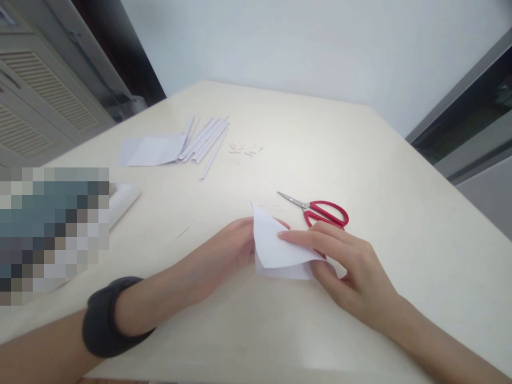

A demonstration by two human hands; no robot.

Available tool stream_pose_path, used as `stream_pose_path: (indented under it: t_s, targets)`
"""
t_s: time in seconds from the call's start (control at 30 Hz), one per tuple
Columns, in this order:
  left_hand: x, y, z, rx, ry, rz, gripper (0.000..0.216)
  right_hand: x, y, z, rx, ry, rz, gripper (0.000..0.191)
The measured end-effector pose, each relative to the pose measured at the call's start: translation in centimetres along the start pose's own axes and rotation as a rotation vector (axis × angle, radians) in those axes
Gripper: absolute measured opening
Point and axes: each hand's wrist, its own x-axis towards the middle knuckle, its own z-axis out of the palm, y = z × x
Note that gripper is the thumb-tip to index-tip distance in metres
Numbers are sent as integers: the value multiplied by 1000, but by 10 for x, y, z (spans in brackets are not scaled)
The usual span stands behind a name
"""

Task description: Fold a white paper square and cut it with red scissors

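White paper (272, 248) between the 2 hands, above the tabletop (224, 341). It hides most fingers of the left hand (236, 242), whose grip cannot be told; the right hand (352, 261), pinching its right side, partly covers the scissors (306, 206). Smooth upper layer, overlapping a lower one.

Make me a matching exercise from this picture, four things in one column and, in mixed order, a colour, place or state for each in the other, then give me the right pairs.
Things:
1. Scissors
2. Bent paper
3. Wristband
4. Paper strips

Descriptions:
A. Black
B. In a loose bunch on the table
C. Red and silver
D. Between the thumb and finger of the right hand

Right pairs: 1-C, 2-D, 3-A, 4-B
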Motion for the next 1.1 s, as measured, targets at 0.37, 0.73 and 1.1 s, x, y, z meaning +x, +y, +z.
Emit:
stream_pose_path:
  t_s: [0.37, 0.73, 1.1]
  targets:
    - [-8, 3, -4, -117, -66, -10, 40, -1, 11, 0, -303, -44, -79, 49]
    - [-4, 1, -5, 107, -49, 46, 45, 4, 3, 2, -20, -46, 188, 43]
    - [-3, -13, -3, 73, -284, 43, 38, 12, 0, 0, 483, -205, 654, 23]
